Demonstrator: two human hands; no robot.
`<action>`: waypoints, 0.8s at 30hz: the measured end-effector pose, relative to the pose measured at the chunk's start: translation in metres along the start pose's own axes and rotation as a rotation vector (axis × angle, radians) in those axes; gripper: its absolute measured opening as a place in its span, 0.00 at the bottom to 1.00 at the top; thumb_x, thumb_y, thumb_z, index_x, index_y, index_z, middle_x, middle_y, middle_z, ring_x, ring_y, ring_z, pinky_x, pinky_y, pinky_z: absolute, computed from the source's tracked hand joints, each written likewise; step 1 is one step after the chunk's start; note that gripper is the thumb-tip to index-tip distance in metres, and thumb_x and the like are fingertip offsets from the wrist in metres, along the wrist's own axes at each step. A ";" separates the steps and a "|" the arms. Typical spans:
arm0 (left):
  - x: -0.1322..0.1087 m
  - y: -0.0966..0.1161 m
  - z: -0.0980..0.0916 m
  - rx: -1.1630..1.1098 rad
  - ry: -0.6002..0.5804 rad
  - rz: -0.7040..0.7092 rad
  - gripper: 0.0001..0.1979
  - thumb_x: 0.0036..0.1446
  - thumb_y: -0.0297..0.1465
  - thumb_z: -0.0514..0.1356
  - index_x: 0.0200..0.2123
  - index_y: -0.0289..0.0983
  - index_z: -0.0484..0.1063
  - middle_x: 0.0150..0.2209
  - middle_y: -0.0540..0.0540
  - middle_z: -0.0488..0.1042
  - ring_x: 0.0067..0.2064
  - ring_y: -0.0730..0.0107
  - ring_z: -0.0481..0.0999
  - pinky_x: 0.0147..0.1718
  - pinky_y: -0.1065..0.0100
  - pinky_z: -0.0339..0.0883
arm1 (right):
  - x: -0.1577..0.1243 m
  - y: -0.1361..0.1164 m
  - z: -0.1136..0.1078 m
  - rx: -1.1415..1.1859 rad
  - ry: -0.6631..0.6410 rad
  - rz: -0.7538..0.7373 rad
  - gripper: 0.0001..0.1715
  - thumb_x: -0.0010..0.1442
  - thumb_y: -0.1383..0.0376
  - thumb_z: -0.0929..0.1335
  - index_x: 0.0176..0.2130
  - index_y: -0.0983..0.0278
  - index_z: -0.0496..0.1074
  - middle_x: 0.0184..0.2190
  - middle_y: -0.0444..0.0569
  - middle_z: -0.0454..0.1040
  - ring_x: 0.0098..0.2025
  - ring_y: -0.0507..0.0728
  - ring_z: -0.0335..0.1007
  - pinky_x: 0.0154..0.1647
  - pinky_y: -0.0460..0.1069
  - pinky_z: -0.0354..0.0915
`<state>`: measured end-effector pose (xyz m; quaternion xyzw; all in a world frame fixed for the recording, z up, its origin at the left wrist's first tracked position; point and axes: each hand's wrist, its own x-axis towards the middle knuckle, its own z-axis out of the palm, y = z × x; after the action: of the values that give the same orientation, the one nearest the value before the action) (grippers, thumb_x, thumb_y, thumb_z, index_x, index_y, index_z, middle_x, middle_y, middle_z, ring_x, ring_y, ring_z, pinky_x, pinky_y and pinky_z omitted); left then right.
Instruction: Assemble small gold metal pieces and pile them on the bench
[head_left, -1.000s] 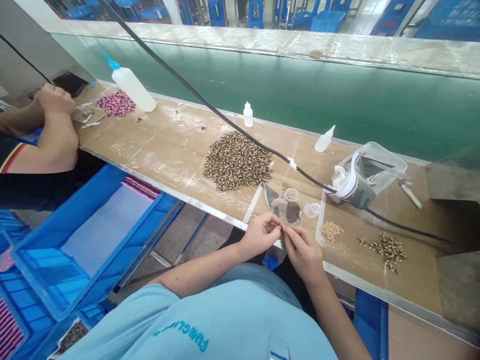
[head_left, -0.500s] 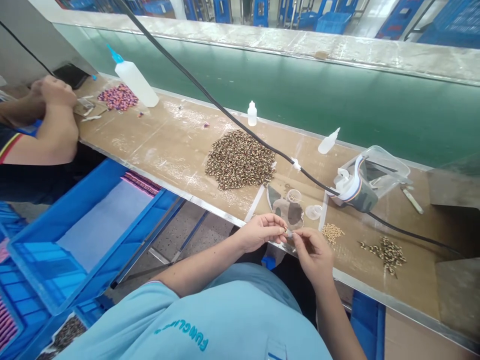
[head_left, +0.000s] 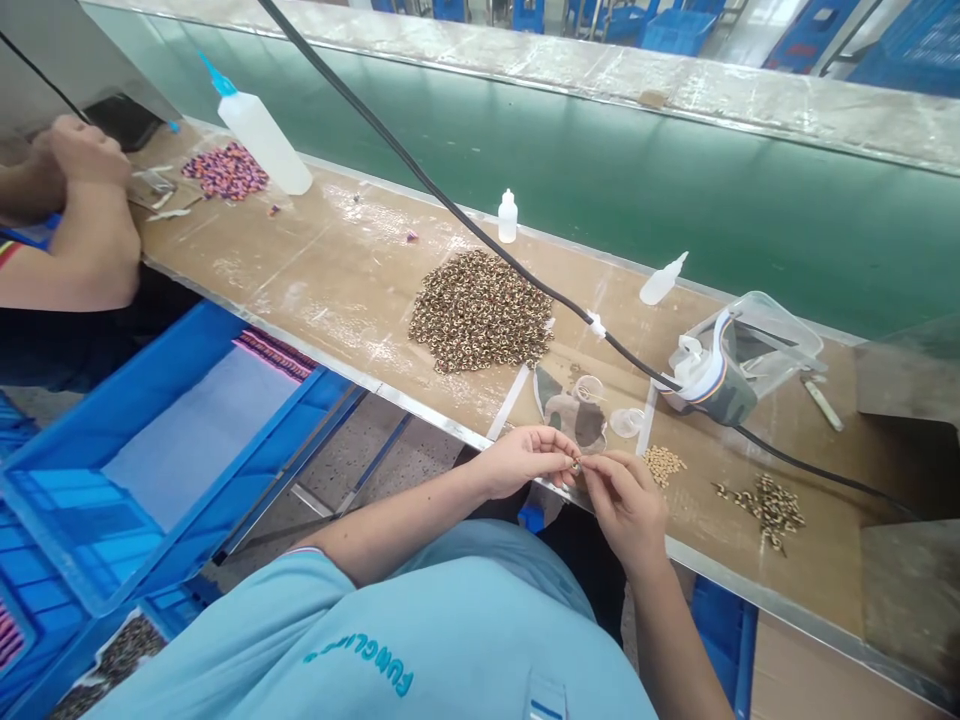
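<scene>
The person's light blue T-shirt (head_left: 360, 640) is showing teal printed letters (head_left: 360, 665), upside down in this view, reading roughly "FUNCLU".

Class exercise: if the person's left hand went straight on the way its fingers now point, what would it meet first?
The left hand would probably meet the tiny bead at its fingertips, then the right hand just beyond.

A green conveyor belt (head_left: 600, 200) runs behind the workbench (head_left: 322, 290), with blue plastic crates (head_left: 679, 32) beyond and speckled floor (head_left: 390, 465) below.
</scene>
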<state>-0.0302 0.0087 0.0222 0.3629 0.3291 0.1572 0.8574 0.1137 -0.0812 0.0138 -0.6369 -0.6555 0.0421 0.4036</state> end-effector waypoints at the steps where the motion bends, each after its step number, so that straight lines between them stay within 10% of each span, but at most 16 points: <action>1: 0.000 0.000 0.000 0.006 0.002 -0.009 0.12 0.41 0.31 0.67 0.29 0.30 0.71 0.21 0.49 0.74 0.23 0.78 0.70 0.27 0.74 0.62 | 0.000 0.002 -0.001 -0.021 -0.013 -0.041 0.08 0.61 0.67 0.63 0.37 0.58 0.72 0.32 0.47 0.73 0.33 0.51 0.71 0.34 0.46 0.69; 24: 0.001 -0.004 -0.002 0.063 0.012 -0.022 0.08 0.47 0.28 0.64 0.31 0.31 0.71 0.20 0.49 0.74 0.22 0.79 0.71 0.24 0.76 0.63 | -0.005 0.027 -0.027 -0.462 -0.133 0.003 0.14 0.64 0.62 0.59 0.35 0.62 0.72 0.32 0.47 0.74 0.30 0.51 0.69 0.28 0.46 0.61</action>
<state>-0.0307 0.0074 0.0179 0.3852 0.3432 0.1397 0.8452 0.1501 -0.0932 0.0140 -0.7089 -0.6721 -0.0666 0.2030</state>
